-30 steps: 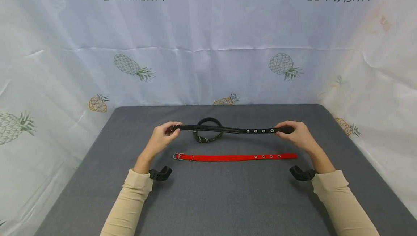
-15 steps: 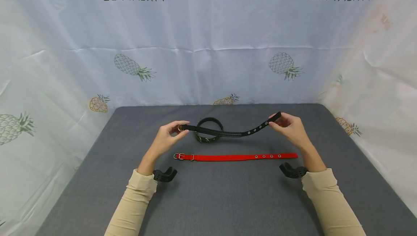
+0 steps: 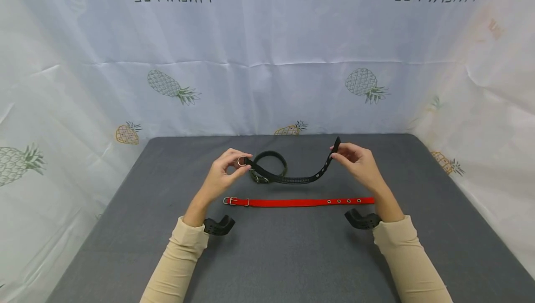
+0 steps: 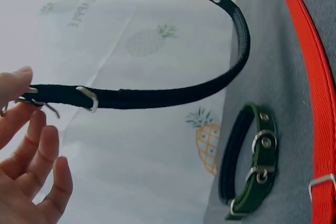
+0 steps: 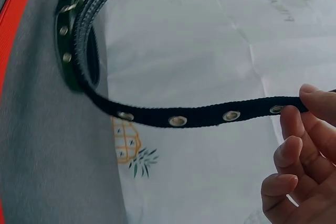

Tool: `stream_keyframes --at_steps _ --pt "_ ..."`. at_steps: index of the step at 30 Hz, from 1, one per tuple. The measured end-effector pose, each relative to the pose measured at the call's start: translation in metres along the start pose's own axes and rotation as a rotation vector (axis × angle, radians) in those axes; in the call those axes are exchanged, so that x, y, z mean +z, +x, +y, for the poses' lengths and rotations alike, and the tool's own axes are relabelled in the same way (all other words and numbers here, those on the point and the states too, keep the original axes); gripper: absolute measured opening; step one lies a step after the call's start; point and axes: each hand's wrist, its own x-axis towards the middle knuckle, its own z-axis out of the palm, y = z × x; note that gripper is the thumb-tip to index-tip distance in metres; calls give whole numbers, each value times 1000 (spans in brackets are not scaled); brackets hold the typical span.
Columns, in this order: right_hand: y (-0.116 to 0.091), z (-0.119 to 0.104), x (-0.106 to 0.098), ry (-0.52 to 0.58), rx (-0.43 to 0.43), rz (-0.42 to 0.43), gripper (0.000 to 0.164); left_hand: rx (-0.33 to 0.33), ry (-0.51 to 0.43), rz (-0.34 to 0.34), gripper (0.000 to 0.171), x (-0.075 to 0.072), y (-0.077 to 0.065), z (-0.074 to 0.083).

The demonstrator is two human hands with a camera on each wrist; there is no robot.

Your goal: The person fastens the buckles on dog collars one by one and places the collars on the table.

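Observation:
A black collar sags in a U between the two hands. The left hand pinches its buckle end, where a metal ring shows at the fingertips. At the other end, the right hand pinches the strap near its tip, beside the last of several metal eyelets. Behind the sagging strap lies a dark green collar, buckled into a loop. Nearer the person, a red collar lies stretched out flat, buckle to the left; its right tip is hidden behind the right wrist.
The collars are over a grey table. White curtain printed with pineapples hangs behind the table and at both sides. A black wrist mount sits on the left wrist, and another mount is on the right.
Both hands have moved toward each other, the right one farther. The black collar has gone from nearly straight to a deep U, its right tip now pointing up. The other collars stay put.

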Motion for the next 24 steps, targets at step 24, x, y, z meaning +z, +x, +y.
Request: stream_keyframes --at_steps 24 --pt "6 -25 43 52 -29 -117 17 -21 -153 -78 32 37 15 19"
